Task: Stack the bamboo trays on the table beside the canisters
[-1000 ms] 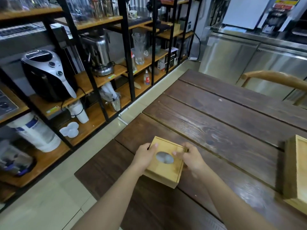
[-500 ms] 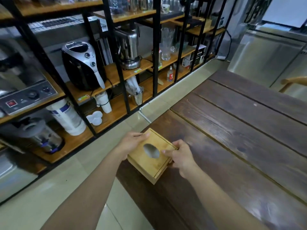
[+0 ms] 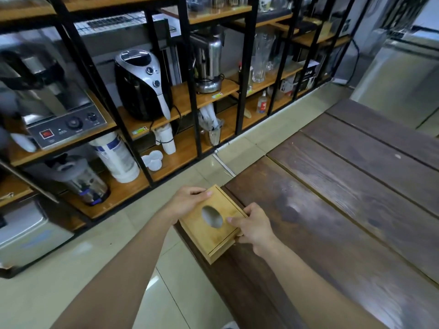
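A square bamboo tray (image 3: 206, 236) with an oval hole in its top face is held at the near left corner of the dark wooden table (image 3: 344, 210). My left hand (image 3: 187, 203) grips its far left edge. My right hand (image 3: 254, 226) grips its right edge, thumb on top. The tray hangs partly past the table's edge, over the floor. No other bamboo tray and no canisters are in view.
A black metal rack with wooden shelves (image 3: 180, 100) runs along the left, holding a black air fryer (image 3: 140, 84), a steel kettle (image 3: 209, 65), paper cups (image 3: 166, 138) and other appliances. Pale tiled floor (image 3: 71, 269) lies between rack and table. A steel cabinet (image 3: 399, 72) stands at far right.
Both hands have carried the tray leftward from well onto the table to its left corner. The view has swung left, so the second tray at the right has left the frame.
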